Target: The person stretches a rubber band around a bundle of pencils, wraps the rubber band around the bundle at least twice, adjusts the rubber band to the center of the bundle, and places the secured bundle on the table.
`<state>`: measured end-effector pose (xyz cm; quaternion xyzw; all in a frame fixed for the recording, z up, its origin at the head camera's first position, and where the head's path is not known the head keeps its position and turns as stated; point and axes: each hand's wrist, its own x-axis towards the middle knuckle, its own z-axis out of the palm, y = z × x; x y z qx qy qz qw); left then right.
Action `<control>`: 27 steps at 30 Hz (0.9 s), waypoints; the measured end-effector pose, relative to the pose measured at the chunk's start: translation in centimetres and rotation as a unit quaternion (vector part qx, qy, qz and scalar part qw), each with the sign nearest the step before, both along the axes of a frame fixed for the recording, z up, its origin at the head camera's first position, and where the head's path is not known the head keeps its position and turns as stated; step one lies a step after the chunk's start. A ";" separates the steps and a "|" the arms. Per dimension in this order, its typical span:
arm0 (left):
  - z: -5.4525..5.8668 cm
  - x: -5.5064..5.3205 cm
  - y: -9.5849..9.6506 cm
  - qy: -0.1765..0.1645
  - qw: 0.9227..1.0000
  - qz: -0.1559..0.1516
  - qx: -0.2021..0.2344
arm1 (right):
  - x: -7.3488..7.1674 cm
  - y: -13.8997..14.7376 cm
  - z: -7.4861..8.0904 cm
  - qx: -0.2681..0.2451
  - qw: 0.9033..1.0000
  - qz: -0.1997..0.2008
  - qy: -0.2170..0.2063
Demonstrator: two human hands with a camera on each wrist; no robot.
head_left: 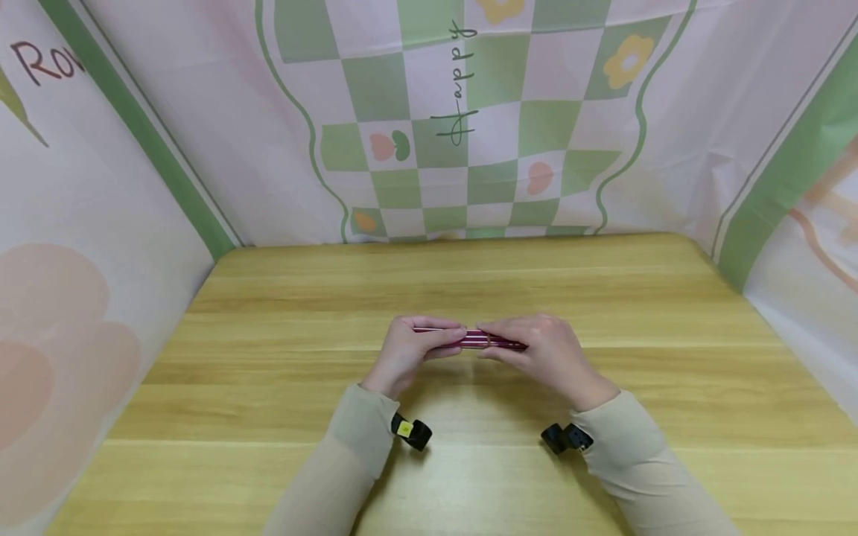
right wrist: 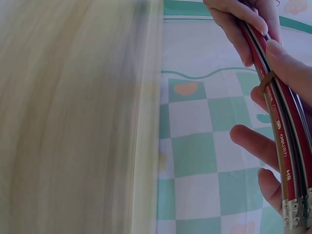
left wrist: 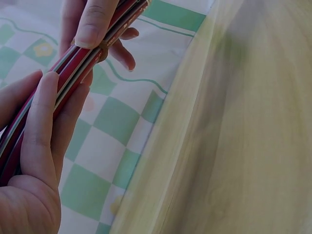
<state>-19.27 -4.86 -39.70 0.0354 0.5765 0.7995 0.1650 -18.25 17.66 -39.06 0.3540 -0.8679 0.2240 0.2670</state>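
A bundle of dark red striped pencils [head_left: 474, 339] is held level between both hands above the table. A brown rubber band [right wrist: 267, 80] goes round the bundle close to the right thumb and fingertips. My left hand [head_left: 405, 350] grips the left part, thumb on the near side and fingers around it. Toward the other end, my right hand [head_left: 546, 350] pinches the bundle beside the band; some of its fingers stand off the pencils in the right wrist view. Metal ferrules [right wrist: 292, 214] show at the right-hand end, and "HB" is printed on one pencil. The left end is covered by the left hand.
A light wooden table [head_left: 268, 313] lies beneath the hands. Printed cloth with a green and white check [head_left: 442, 141] hangs behind it, and more cloth stands at both sides. Black wrist cameras [head_left: 418, 435] sit on both sleeves.
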 end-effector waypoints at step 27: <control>0.0 -0.8 -1.1 -0.028 0.998 0.029 0.052 | -1.2 2.5 -0.3 -0.420 0.768 0.107 -0.471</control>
